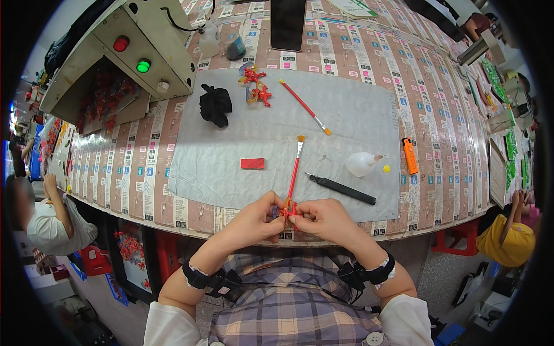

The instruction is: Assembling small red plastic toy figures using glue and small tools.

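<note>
A bench [441, 124] covered in printed paper carries a grey sheet [352, 106]. Below its near edge, a black crate [151, 248] holds many red and bluish pieces [131, 249]. At that edge, the fingers of the left hand [261, 217] and right hand [327, 218] pinch a small red figure [290, 215]; this one seems under way, its finish not yet judgeable. Beyond lie a brush [294, 173], a black knife [345, 189] and a squeeze bottle [360, 165], contents unclear. Farther, two red-and-yellow figures [261, 95] rest untouched, possibly done or waiting. At far left, a boxy machine [141, 34] shelters heaped red parts [104, 106].
</note>
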`<state>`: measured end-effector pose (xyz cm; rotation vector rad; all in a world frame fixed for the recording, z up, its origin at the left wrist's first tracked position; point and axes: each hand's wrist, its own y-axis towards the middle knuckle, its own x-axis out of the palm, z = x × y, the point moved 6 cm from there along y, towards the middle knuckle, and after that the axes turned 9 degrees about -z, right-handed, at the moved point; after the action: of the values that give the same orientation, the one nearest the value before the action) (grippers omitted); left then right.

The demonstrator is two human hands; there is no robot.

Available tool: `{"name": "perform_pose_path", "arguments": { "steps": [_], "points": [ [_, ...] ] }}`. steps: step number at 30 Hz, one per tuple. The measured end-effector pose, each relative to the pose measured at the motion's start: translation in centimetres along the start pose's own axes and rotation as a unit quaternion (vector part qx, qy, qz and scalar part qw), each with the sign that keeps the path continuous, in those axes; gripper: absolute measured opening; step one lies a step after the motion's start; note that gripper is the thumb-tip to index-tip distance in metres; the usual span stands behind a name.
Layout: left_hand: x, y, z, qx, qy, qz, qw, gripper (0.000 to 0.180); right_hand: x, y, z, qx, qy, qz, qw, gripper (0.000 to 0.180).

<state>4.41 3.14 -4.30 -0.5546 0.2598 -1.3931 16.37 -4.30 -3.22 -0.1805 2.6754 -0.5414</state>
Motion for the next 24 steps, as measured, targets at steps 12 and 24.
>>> {"name": "perform_pose_path", "arguments": {
  "steps": [12, 24],
  "points": [
    [0.05, -0.05, 0.16, -0.002, -0.01, 0.0, 1.0, 0.018, -0.03, -0.05, -0.06, 0.001, 0.004, 0.005, 1.0, 0.025],
    [0.04, -0.01, 0.16, 0.002, -0.013, 0.002, 1.0, 0.018, -0.12, -0.06, -0.19, 0.003, -0.001, 0.002, 1.0, 0.026]
  ]
}}
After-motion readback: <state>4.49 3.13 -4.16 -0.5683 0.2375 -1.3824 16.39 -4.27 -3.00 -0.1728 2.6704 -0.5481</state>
